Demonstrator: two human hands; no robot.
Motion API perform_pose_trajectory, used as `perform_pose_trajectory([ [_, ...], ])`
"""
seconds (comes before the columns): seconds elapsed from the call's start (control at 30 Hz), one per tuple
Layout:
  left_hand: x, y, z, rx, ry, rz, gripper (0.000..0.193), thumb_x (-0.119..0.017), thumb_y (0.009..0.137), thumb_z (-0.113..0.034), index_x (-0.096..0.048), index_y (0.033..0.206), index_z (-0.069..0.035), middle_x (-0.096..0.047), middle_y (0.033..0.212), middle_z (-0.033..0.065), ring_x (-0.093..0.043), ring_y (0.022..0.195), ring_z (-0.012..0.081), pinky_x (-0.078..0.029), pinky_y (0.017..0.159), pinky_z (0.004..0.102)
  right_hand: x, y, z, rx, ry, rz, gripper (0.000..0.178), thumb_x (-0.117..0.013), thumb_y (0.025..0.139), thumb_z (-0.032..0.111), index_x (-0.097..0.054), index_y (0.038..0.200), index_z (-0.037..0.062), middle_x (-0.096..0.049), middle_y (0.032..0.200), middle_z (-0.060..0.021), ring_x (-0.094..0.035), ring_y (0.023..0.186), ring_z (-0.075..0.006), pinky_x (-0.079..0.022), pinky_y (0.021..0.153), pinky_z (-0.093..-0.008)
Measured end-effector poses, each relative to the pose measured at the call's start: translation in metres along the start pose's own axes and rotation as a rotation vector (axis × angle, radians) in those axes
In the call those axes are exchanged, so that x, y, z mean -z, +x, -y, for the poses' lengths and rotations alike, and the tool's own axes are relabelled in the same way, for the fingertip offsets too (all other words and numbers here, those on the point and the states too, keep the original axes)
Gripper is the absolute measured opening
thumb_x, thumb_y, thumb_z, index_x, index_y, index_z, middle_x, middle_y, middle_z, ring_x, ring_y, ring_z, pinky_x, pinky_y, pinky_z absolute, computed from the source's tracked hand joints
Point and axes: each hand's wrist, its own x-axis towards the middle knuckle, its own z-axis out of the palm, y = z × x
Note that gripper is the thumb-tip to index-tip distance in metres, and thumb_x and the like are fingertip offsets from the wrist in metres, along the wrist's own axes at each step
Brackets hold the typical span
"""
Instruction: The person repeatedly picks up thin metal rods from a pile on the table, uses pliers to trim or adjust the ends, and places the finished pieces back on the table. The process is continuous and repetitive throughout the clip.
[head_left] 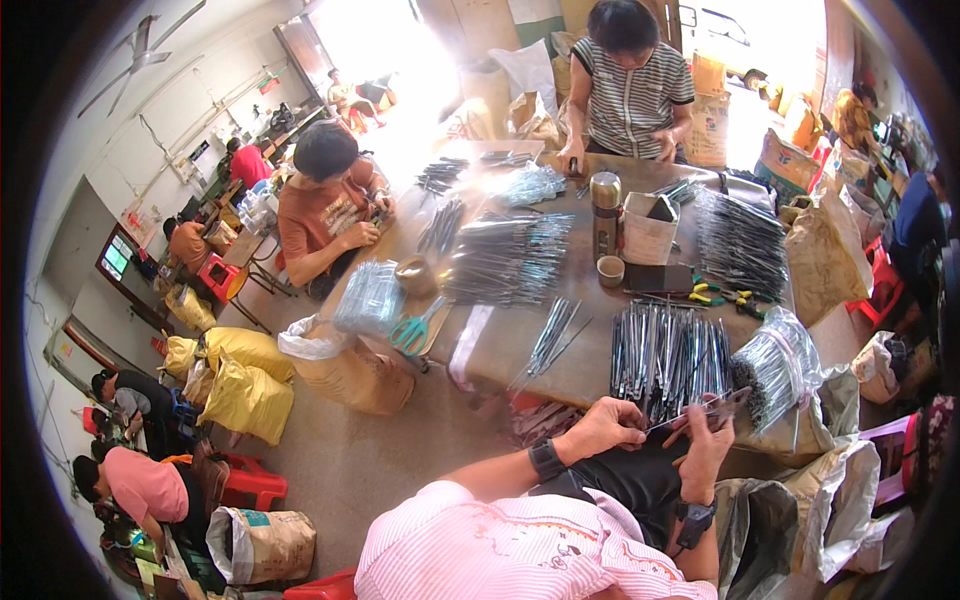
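Note:
Above my lap, at the near table edge, both hands hold one long, thin, dark metallic strip point(737, 398). My left hand point(612, 424), a dark band at its wrist, pinches one end with closed fingers. My right hand point(706, 448), wearing a dark watch, grips it farther right between thumb and fingers. The strip's exact kind is too small to tell. Just beyond my hands lies a wide row of similar dark strips point(668, 350). To its right rests a tied bundle in clear plastic point(778, 368). A small loose group of strips point(549, 338) lies to the left.
On the table point(590, 372) stand a thermos flask point(605, 212), a cup point(610, 270) and a white container point(648, 232). Pliers point(722, 294) and teal scissors point(416, 328) lie there too. Co-workers sit left point(335, 215) and opposite point(640, 95). Open sacks point(800, 505) stand right.

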Motion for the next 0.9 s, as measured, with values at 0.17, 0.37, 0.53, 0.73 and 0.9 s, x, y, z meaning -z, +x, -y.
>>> perform_pose_trajectory([
  [0.17, -0.001, 0.000, 0.005, -0.033, -0.015, 0.077, 0.017, -0.068, 0.080, 0.002, -0.061, 0.095, 0.001, -0.065, 0.078, 0.0045, -0.062, 0.068, 0.0109, -0.053, 0.063, 0.0232, 0.015, 0.010, 0.002, 0.019, 0.062, -0.018, 0.018, -0.061, 0.088, 0.004, -0.053, 0.103, -0.0007, -0.063, 0.080, -0.0106, -0.061, 0.064, -0.0162, -0.051, 0.056, -0.0269],
  [0.37, -0.007, -0.001, 0.000, 0.021, 0.003, 0.259, 0.021, -0.069, 0.079, -0.002, -0.061, 0.099, 0.000, -0.064, 0.080, 0.0039, -0.063, 0.070, 0.0115, -0.051, 0.060, 0.0231, 0.025, 0.006, -0.009, -0.054, 0.001, 0.070, 0.017, -0.064, 0.085, 0.000, -0.055, 0.099, 0.0002, -0.061, 0.079, -0.0066, -0.061, 0.061, -0.0164, -0.051, 0.056, -0.0269],
  [0.53, -0.012, -0.008, -0.004, 0.138, -0.051, 0.259, 0.022, -0.068, 0.080, -0.004, -0.061, 0.100, 0.000, -0.065, 0.084, 0.0044, -0.065, 0.074, 0.0124, -0.052, 0.058, 0.0231, 0.026, 0.000, -0.007, -0.140, -0.008, 0.093, 0.021, -0.064, 0.084, 0.000, -0.055, 0.104, -0.0010, -0.060, 0.074, -0.0063, -0.061, 0.060, -0.0171, -0.050, 0.052, -0.0275],
  [0.73, -0.012, -0.008, 0.004, 0.138, -0.071, 0.264, 0.023, -0.068, 0.079, -0.004, -0.062, 0.100, 0.000, -0.065, 0.084, 0.0048, -0.065, 0.074, 0.0121, -0.052, 0.058, 0.0229, 0.033, -0.001, -0.016, -0.184, -0.003, 0.113, 0.019, -0.066, 0.084, 0.002, -0.057, 0.101, -0.0007, -0.060, 0.073, -0.0068, -0.060, 0.057, -0.0168, -0.050, 0.047, -0.0295],
  [0.9, -0.013, -0.006, 0.009, 0.116, -0.032, 0.240, 0.022, -0.067, 0.078, -0.002, -0.062, 0.099, 0.000, -0.065, 0.082, 0.0045, -0.062, 0.069, 0.0104, -0.050, 0.055, 0.0222, 0.038, 0.000, -0.022, -0.182, -0.021, 0.131, 0.020, -0.066, 0.083, 0.003, -0.057, 0.100, -0.0015, -0.061, 0.072, -0.0087, -0.061, 0.057, -0.0186, -0.049, 0.041, -0.0318],
])
